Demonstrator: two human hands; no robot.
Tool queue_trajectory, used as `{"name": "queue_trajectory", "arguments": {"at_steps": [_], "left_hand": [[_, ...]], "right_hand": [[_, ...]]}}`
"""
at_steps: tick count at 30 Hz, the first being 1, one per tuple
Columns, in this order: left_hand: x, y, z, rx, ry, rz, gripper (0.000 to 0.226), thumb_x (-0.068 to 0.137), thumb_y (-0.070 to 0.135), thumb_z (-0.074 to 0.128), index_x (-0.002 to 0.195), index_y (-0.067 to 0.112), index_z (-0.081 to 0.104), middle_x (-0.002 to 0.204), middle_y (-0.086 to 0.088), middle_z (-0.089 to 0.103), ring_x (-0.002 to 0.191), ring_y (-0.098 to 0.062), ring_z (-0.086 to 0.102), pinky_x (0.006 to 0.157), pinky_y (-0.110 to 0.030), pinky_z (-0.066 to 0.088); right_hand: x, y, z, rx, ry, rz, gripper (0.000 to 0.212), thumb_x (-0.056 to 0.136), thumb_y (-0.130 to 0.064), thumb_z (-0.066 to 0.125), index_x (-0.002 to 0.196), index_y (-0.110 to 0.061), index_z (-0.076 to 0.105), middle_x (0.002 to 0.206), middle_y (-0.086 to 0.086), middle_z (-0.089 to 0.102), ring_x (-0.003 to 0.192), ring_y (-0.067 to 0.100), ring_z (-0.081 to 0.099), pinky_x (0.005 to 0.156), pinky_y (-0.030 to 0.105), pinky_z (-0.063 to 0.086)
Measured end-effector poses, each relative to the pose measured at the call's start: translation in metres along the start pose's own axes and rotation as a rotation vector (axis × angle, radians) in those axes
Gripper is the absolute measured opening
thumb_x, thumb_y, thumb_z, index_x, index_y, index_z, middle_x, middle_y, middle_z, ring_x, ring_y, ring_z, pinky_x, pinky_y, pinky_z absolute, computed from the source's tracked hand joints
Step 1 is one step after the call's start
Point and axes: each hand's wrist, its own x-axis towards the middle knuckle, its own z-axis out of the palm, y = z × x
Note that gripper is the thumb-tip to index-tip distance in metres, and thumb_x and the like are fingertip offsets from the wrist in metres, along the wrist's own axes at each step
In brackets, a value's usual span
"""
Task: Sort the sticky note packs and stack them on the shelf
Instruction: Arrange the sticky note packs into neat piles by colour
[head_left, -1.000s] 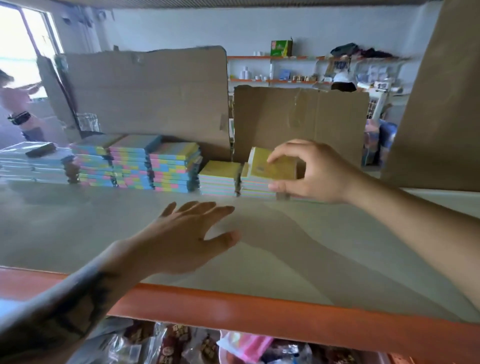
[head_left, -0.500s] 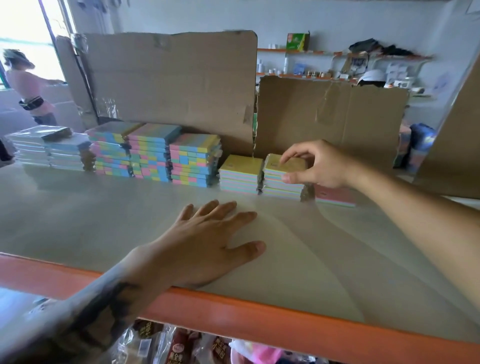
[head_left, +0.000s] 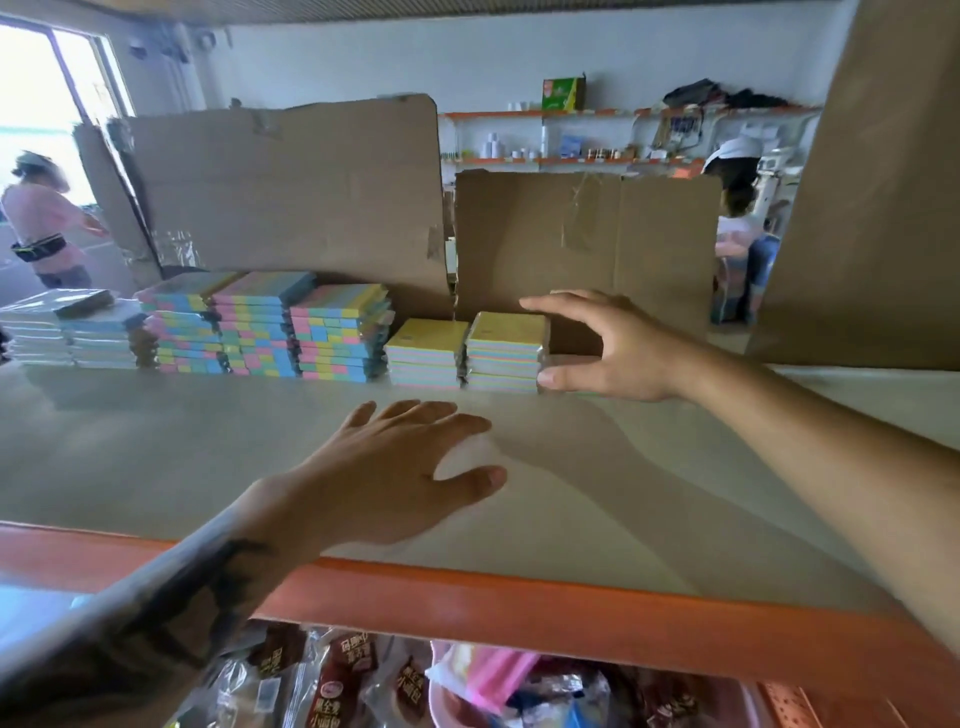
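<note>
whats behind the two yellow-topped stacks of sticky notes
Directly behind the yellow-topped stacks stand brown cardboard sheets, upright along the shelf. They block most of what lies beyond. Above them a far wall rack shows. The right hand covers the spot beside them.

Snack packets (head_left: 337, 691) below bear Chinese print, too blurred to read.

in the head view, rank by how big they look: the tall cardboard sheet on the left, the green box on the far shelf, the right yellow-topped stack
1. tall cardboard sheet
2. right yellow-topped stack
3. green box, though it sits far back, so it may only look smallest.
</note>
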Motion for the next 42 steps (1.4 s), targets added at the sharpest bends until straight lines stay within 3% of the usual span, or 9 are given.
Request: {"name": "queue_trajectory", "arguments": {"at_steps": [3,8,11,15,23,25,31,36,42], "left_hand": [[0.012,0.044,-0.005,-0.001,0.045,0.053,0.076,0.086,0.084,0.021,0.154,0.050,0.026,0.164,0.021,0.025,0.151,-0.008,0.021,0.124,-0.043,0.018],[0.043,0.159,-0.012,-0.025,0.097,0.151,0.070,0.090,0.079,0.030,0.151,0.046,0.037,0.160,0.018,0.037,0.145,-0.011,0.036,0.119,-0.039,0.028],[0.060,0.236,-0.015,-0.043,0.124,0.200,0.073,0.086,0.079,0.030,0.150,0.044,0.040,0.159,0.016,0.039,0.145,-0.013,0.037,0.116,-0.035,0.028],[0.089,0.334,-0.009,-0.108,0.114,0.224,0.084,0.073,0.088,0.026,0.146,0.049,0.040,0.156,0.017,0.043,0.140,-0.014,0.043,0.113,-0.037,0.034],[0.149,0.481,0.008,-0.139,0.099,0.295,0.076,0.077,0.093,0.035,0.141,0.052,0.042,0.153,0.014,0.047,0.140,-0.017,0.044,0.116,-0.043,0.035],[0.162,0.506,0.014,-0.168,0.106,0.300,0.084,0.066,0.094,0.034,0.138,0.052,0.045,0.149,0.013,0.052,0.137,-0.019,0.048,0.113,-0.043,0.039],[0.185,0.562,0.025,-0.078,0.174,0.321,0.064,0.084,0.075,0.057,0.140,0.044,0.047,0.145,0.008,0.055,0.129,-0.022,0.053,0.104,-0.040,0.044],[0.201,0.578,0.039,-0.037,0.195,0.310,0.077,0.069,0.085,0.048,0.135,0.045,0.051,0.136,0.009,0.061,0.122,-0.020,0.056,0.100,-0.039,0.044],[0.203,0.573,0.038,-0.262,0.218,0.309,0.057,0.073,0.056,0.081,0.110,0.030,0.048,0.105,0.004,0.064,0.090,-0.025,0.056,0.073,-0.036,0.039]], "right_hand": [[-0.052,0.010,-0.019,-0.065,-0.049,0.034,0.072,0.084,-0.060,0.074,0.147,-0.058,0.040,0.166,-0.012,0.025,0.153,0.011,0.023,0.120,0.029,0.019],[-0.152,0.061,-0.075,-0.219,-0.062,0.101,0.067,0.087,-0.076,0.057,0.148,-0.062,0.033,0.168,-0.013,0.020,0.154,0.014,0.016,0.120,0.040,0.017],[-0.219,0.100,-0.119,-0.288,-0.041,0.148,0.066,0.089,-0.071,0.059,0.149,-0.056,0.036,0.166,-0.012,0.026,0.152,0.017,0.021,0.121,0.043,0.019],[-0.295,0.150,-0.180,-0.343,-0.002,0.188,0.056,0.090,-0.056,0.069,0.142,-0.047,0.051,0.150,-0.014,0.045,0.140,0.014,0.038,0.105,0.025,0.027],[-0.393,0.247,-0.263,-0.426,0.033,0.272,0.045,0.088,-0.056,0.069,0.131,-0.042,0.061,0.139,-0.013,0.056,0.132,0.012,0.048,0.107,0.030,0.036],[-0.409,0.268,-0.272,-0.446,0.065,0.301,0.048,0.085,-0.062,0.070,0.129,-0.042,0.062,0.134,-0.014,0.060,0.127,0.014,0.051,0.109,0.039,0.040],[-0.429,0.308,-0.278,-0.439,0.072,0.383,0.063,0.068,-0.073,0.058,0.123,-0.044,0.063,0.130,-0.010,0.061,0.123,0.019,0.055,0.105,0.049,0.044],[-0.421,0.317,-0.266,-0.569,0.138,0.273,0.040,0.086,-0.051,0.071,0.125,-0.039,0.068,0.131,-0.007,0.064,0.118,0.023,0.061,0.100,0.043,0.046],[-0.416,0.327,-0.247,-0.637,0.293,0.061,0.015,0.089,-0.033,0.066,0.097,-0.025,0.075,0.101,-0.005,0.072,0.097,0.028,0.066,0.088,0.039,0.040]]}}
